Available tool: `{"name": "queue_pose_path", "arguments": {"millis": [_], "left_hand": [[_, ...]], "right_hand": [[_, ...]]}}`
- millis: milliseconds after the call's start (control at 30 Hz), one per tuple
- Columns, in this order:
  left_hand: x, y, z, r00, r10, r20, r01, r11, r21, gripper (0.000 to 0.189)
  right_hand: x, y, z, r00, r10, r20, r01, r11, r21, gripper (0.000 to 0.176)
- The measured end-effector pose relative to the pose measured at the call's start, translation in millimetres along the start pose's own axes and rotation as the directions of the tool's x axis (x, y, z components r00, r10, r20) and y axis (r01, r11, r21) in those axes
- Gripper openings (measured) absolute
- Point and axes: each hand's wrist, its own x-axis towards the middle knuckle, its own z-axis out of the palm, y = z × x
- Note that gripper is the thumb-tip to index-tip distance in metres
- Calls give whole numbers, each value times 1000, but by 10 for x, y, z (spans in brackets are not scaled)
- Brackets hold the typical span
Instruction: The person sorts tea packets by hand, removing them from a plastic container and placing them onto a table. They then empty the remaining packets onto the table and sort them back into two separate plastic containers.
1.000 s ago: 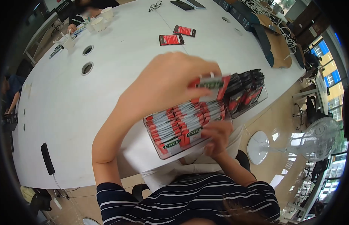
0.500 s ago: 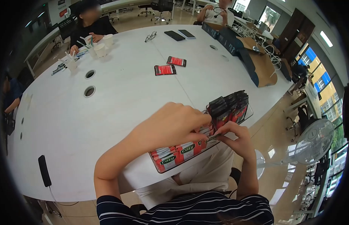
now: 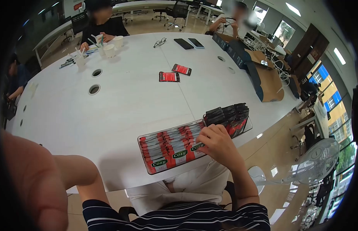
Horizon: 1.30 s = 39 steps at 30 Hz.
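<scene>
A clear-edged tray (image 3: 139,151) lies at the table's near edge. Rows of red-and-white Cozy packets (image 3: 179,154) fill its left and middle parts, and black-and-red packets (image 3: 226,114) stand bunched at its right end. Over the tray's front right part, my right hand (image 3: 218,145) has its fingers bent down against the packets. Its fingertips are partly hidden, and what they pinch cannot be made out. My left hand (image 3: 33,186) looms large and blurred at the left, close to the camera and away from the tray; its finger pose is unclear.
Two red-and-black packets (image 3: 169,77) (image 3: 181,69) lie mid-table. Beyond are glasses (image 3: 160,42), two phones (image 3: 183,44) (image 3: 196,43), paper cups (image 3: 109,50) and pens. Open cardboard boxes (image 3: 268,79) with white cables are at right. Other people sit around the table; a fan (image 3: 318,160) stands right.
My left hand has left the packets and come up left towards the camera. My right hand has moved slightly left over the tray. The view has shifted, and more of the tray shows.
</scene>
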Motion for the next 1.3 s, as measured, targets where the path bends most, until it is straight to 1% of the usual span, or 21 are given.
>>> {"name": "queue_pose_path", "arguments": {"millis": [200,300,400,433,533,633,733,767,833,900,1067,1100,1200,1300], "left_hand": [[141,132,129,997,65,46,-63,997,-38,36],[191,195,184,994,85,62,-83,996,-42,36],[226,258,225,992,103,68,-100,994,-47,37],[240,277,230,992,107,72,-104,993,-47,37],[324,356,241,987,129,91,-126,991,-37,37],[429,464,246,983,148,107,-147,989,-20,38],[500,571,223,984,153,87,-153,988,-6,38],[510,596,208,985,152,80,-153,988,6,39],[497,650,199,982,171,84,-173,985,10,39],[457,669,218,981,185,59,-186,982,11,40],[423,742,248,970,238,42,-237,971,-10,41],[440,738,250,972,231,47,-231,973,-6,41],[450,763,260,978,200,52,-200,980,7,42],[471,782,275,979,189,69,-190,982,7,43]], "right_hand": [[30,57,-95,999,-27,29,31,984,-176,34],[35,93,-100,994,-83,65,94,976,-198,36],[45,96,-69,990,-72,125,99,968,-230,39],[42,111,-50,987,-86,137,116,965,-235,44],[79,63,-103,991,-69,117,90,978,-186,56],[135,37,-186,992,-69,108,85,985,-151,79],[188,79,-106,985,-137,102,154,971,-182,97],[194,102,-79,981,-123,149,145,977,-153,110],[230,98,2,976,-92,195,126,977,-170,123],[263,104,55,961,-77,266,121,981,-155,124],[314,163,152,941,-90,326,132,985,-110,128],[322,134,99,934,-74,348,107,991,-76,125],[306,134,99,942,-100,321,156,976,-154,122],[282,150,-9,941,-94,324,135,985,-108,111]]}}
